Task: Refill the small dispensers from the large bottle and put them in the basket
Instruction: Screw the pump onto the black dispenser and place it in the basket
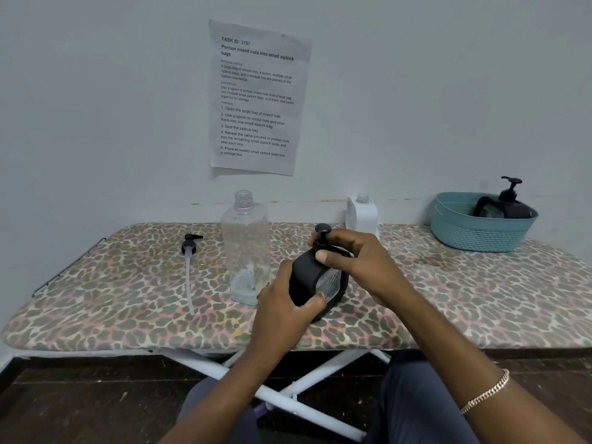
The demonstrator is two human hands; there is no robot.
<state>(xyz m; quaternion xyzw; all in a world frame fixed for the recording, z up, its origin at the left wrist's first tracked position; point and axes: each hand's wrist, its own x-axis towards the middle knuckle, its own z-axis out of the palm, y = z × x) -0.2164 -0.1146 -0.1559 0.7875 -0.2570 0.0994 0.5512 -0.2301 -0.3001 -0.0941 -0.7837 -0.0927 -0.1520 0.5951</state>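
Left grip [285,310] wrapped round black dispenser [306,277], tilted over bench [128,299] | right grip [362,264] pinched its pump top [322,230] | open large bottle [245,245] stood just beside | second dispenser [507,206] sat in basket [480,232]

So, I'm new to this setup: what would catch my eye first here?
At the centre, the left hand grips the body of a black dispenser while the right hand holds its pump collar. Just left of it stands an uncapped clear bottle, with a loose pump lying further left on the leopard-print board. At the far right, a teal basket holds a second dispenser.
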